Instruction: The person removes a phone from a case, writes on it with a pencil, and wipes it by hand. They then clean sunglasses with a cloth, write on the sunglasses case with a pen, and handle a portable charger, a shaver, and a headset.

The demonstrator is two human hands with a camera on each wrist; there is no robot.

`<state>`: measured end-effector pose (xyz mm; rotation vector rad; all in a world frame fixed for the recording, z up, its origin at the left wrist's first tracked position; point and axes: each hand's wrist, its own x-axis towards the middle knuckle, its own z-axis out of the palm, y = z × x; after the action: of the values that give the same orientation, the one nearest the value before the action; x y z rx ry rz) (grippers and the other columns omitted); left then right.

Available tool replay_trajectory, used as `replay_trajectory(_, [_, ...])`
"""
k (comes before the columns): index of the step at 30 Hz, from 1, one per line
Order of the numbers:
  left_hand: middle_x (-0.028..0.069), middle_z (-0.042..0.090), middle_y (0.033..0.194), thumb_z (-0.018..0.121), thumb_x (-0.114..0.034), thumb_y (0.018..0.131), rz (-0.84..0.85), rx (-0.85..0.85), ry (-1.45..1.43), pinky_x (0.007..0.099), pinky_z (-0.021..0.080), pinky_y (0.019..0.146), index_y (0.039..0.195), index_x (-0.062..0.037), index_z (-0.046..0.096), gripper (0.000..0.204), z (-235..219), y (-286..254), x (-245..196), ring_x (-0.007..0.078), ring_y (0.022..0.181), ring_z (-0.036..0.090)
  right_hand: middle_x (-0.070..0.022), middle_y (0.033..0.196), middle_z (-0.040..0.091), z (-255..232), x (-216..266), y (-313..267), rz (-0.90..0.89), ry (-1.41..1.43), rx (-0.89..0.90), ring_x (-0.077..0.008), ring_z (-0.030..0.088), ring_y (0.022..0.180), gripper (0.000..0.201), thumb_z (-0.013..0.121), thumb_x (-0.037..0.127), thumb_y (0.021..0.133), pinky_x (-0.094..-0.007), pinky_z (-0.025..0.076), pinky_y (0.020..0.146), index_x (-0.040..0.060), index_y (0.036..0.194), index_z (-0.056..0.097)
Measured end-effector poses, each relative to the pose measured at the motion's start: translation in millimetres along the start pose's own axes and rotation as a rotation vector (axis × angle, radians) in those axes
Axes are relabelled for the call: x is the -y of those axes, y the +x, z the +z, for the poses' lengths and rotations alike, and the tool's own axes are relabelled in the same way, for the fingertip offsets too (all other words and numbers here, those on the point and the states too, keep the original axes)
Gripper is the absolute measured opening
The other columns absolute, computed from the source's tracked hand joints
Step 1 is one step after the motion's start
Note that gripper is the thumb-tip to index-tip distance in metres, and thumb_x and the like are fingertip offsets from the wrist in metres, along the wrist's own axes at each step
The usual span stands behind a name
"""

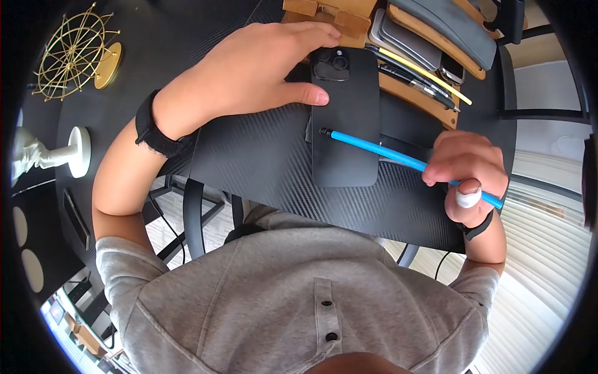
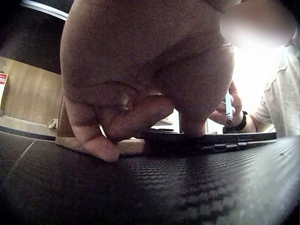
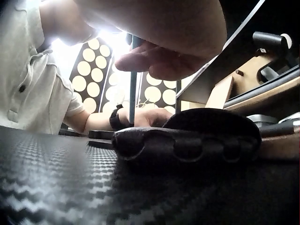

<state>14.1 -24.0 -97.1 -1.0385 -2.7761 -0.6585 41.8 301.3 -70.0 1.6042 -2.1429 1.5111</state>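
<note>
A black phone (image 1: 346,149) lies back up on the dark desk, its camera block at the far end. My left hand (image 1: 249,71) reaches over from the left. Its thumb rests at the phone's left edge, and its other fingers extend past the far end by a wooden stand. In the left wrist view those fingers (image 2: 105,149) bend down close to the desk. Pinched in my right hand (image 1: 470,168) is a blue pencil (image 1: 374,148), its black-tipped end over the phone. White tape wraps one digit of that hand.
Beyond the phone, a wooden organizer (image 1: 414,98) holds pens, a yellow pencil (image 1: 430,76) and flat grey devices (image 1: 408,40). A gold wheel ornament (image 1: 73,53) and white figurine (image 1: 78,151) stand left. A dark object with a scalloped edge (image 3: 187,143) sits under the right wrist.
</note>
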Motion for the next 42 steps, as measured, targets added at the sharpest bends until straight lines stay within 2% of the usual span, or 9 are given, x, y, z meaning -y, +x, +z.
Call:
replay_trajectory(4, [0.0083, 0.058, 0.148, 0.084, -0.030, 0.081, -0.002, 0.001, 0.007, 0.0419, 0.058, 0.092, 0.141, -0.0063, 0.055, 0.071, 0, 0, 0, 0.0331, 0.104, 0.071, -0.0087, 0.075, 0.072, 6, -5, -1, -0.050, -0.013, 0.020, -0.0202, 0.067, 0.057, 0.042, 0.057, 0.038, 0.107, -0.0303, 0.050, 0.049, 0.0017, 0.091, 0.072])
replay_trajectory(7, [0.0086, 0.058, 0.148, 0.083, -0.030, 0.081, 0.061, -0.035, 0.082, 0.0428, 0.057, 0.096, 0.141, -0.0066, 0.055, 0.071, 2, 0, 4, 0.0346, 0.110, 0.069, -0.0077, 0.072, 0.069, 9, -5, -2, -0.120, -0.020, 0.052, -0.0201, 0.065, 0.055, 0.043, 0.057, 0.039, 0.107, -0.0308, 0.048, 0.047, 0.0015, 0.091, 0.071])
replay_trajectory(11, [0.0094, 0.058, 0.148, 0.083, -0.031, 0.081, 0.000, 0.004, 0.020, 0.0434, 0.056, 0.097, 0.141, -0.0061, 0.055, 0.070, -2, 0, -1, 0.0355, 0.113, 0.068, -0.0072, 0.070, 0.067, 8, -2, -1, -0.147, 0.020, 0.013, -0.0200, 0.063, 0.054, 0.045, 0.056, 0.041, 0.107, -0.0310, 0.047, 0.047, 0.0012, 0.092, 0.071])
replay_trajectory(24, [0.0094, 0.057, 0.148, 0.082, -0.032, 0.082, -0.001, 0.012, 0.036, 0.0432, 0.057, 0.096, 0.140, -0.0049, 0.055, 0.070, -2, 1, -1, 0.0354, 0.113, 0.069, -0.0103, 0.073, 0.070, -2, 5, -1, -0.039, 0.057, -0.025, -0.0221, 0.065, 0.055, 0.046, 0.056, 0.040, 0.107, -0.0339, 0.050, 0.049, -0.0004, 0.091, 0.071])
replay_trajectory(28, [0.0091, 0.057, 0.149, 0.082, -0.032, 0.082, 0.042, -0.021, 0.070, 0.0437, 0.057, 0.097, 0.140, -0.0049, 0.055, 0.070, 1, 0, 3, 0.0358, 0.114, 0.069, -0.0109, 0.074, 0.071, -2, 7, -1, -0.015, 0.052, -0.037, -0.0224, 0.066, 0.056, 0.045, 0.055, 0.038, 0.108, -0.0336, 0.052, 0.050, -0.0002, 0.090, 0.071])
replay_trajectory(37, [0.0091, 0.057, 0.149, 0.083, -0.032, 0.082, -0.035, 0.036, 0.013, 0.0432, 0.057, 0.097, 0.139, -0.0051, 0.055, 0.070, -4, 1, -5, 0.0352, 0.113, 0.069, -0.0097, 0.075, 0.071, -2, 9, -1, 0.043, 0.033, -0.054, -0.0207, 0.066, 0.057, 0.046, 0.051, 0.038, 0.109, -0.0315, 0.053, 0.051, 0.0014, 0.088, 0.070])
replay_trajectory(42, [0.0093, 0.057, 0.149, 0.083, -0.031, 0.081, -0.006, 0.021, 0.019, 0.0436, 0.057, 0.097, 0.139, -0.0048, 0.055, 0.069, -3, 1, -2, 0.0360, 0.113, 0.069, -0.0090, 0.074, 0.071, -1, 11, 1, 0.067, 0.014, -0.051, -0.0200, 0.068, 0.059, 0.047, 0.050, 0.038, 0.110, -0.0307, 0.054, 0.052, 0.0018, 0.088, 0.069])
